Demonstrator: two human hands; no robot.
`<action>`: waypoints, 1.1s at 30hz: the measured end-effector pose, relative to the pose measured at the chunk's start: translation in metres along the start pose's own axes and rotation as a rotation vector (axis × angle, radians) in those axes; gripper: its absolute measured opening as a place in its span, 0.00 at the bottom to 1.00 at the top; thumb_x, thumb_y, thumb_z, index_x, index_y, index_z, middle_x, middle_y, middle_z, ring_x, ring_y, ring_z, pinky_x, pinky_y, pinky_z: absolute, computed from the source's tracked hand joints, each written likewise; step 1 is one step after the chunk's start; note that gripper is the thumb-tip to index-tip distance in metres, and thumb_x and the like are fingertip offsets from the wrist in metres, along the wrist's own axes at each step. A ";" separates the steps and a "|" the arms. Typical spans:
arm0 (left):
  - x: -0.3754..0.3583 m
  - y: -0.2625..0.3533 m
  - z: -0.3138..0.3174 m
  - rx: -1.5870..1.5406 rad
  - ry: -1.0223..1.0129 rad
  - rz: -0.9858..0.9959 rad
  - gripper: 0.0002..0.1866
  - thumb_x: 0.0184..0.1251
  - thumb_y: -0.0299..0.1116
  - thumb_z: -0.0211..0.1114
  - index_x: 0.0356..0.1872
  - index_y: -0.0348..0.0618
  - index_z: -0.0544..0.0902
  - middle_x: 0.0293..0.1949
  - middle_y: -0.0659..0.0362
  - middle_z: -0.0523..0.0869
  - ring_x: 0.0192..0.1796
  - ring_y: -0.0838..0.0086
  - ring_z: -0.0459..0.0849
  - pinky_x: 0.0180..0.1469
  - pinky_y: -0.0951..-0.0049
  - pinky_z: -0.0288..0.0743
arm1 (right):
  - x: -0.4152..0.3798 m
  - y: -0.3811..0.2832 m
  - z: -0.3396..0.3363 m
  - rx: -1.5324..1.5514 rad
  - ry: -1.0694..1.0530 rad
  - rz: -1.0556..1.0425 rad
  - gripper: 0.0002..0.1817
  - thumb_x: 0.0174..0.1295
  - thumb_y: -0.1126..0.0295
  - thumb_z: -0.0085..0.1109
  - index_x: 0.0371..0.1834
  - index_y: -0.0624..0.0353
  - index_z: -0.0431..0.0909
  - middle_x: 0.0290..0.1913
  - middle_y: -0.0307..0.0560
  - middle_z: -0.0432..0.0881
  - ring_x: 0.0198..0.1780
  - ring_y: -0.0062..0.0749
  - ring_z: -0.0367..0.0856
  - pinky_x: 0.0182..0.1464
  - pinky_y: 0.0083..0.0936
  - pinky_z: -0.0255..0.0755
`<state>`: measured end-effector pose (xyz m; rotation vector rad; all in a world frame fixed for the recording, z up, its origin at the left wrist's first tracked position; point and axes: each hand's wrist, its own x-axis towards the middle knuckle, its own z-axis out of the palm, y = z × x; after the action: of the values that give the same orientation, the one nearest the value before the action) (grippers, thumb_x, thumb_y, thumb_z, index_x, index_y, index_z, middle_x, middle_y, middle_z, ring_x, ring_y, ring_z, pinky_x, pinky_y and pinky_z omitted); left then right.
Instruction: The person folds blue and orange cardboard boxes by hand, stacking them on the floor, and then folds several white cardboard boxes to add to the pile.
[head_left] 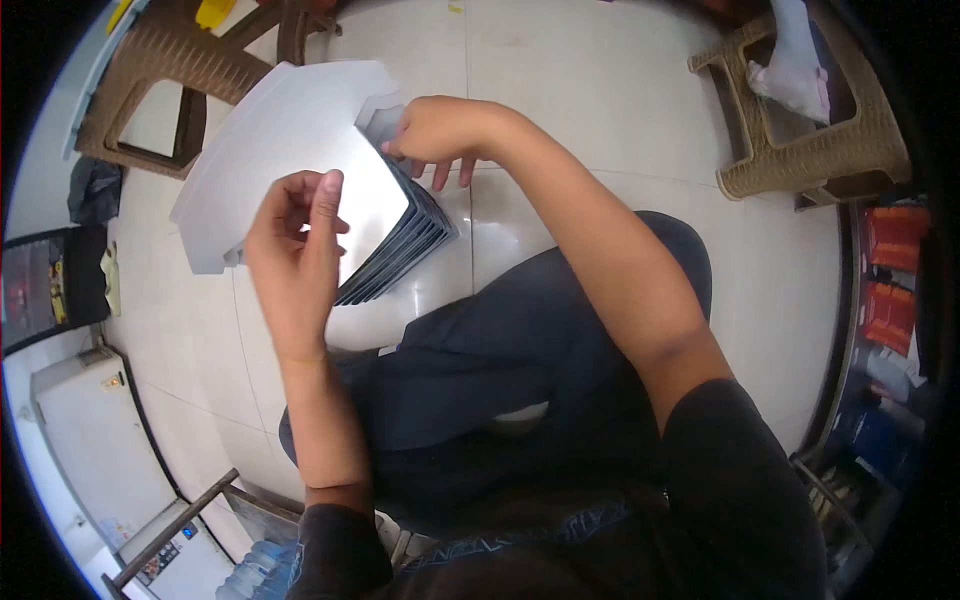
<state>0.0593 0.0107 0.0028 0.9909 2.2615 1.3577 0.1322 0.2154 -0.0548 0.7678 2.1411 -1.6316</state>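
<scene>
A stack of flat white card blanks (290, 150) with dark edges is held up over the tiled floor in front of my knees. My left hand (295, 245) grips the stack's near edge, thumb up against the top sheet. My right hand (440, 135) pinches the far right corner of the stack, where the layered sheets (415, 235) fan out. The top sheet is plain white and curved at its outer edge.
A brown wicker stool (815, 150) with white cloth on it stands at the right. A brown plastic chair (170, 70) lies at the upper left. Red packets (890, 270) sit on shelving at far right. White appliance (90, 430) at lower left. My legs are crossed below.
</scene>
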 end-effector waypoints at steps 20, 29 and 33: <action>0.026 -0.035 0.024 0.303 -0.099 -0.088 0.19 0.77 0.40 0.66 0.42 0.27 0.90 0.23 0.61 0.83 0.21 0.84 0.76 0.21 0.80 0.72 | 0.006 -0.005 0.020 -0.072 -0.303 -0.014 0.31 0.76 0.50 0.53 0.66 0.70 0.73 0.59 0.60 0.83 0.47 0.51 0.90 0.37 0.50 0.90; 0.028 -0.040 0.012 0.347 -0.133 -0.078 0.18 0.77 0.36 0.64 0.37 0.25 0.89 0.18 0.58 0.83 0.19 0.82 0.78 0.22 0.76 0.75 | 0.021 0.002 0.028 -0.031 -0.323 -0.056 0.35 0.74 0.47 0.56 0.65 0.72 0.73 0.59 0.61 0.83 0.48 0.49 0.90 0.37 0.47 0.91; 0.034 -0.044 0.004 0.495 -0.222 -0.049 0.19 0.76 0.36 0.64 0.36 0.24 0.89 0.15 0.55 0.81 0.18 0.80 0.80 0.23 0.74 0.74 | 0.022 0.001 0.034 -0.073 -0.332 -0.066 0.36 0.71 0.44 0.60 0.63 0.72 0.75 0.56 0.60 0.84 0.48 0.48 0.90 0.35 0.46 0.91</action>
<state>0.0206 0.0236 -0.0347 1.1560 2.4729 0.6319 0.1133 0.1875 -0.0781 0.3758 1.9911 -1.5756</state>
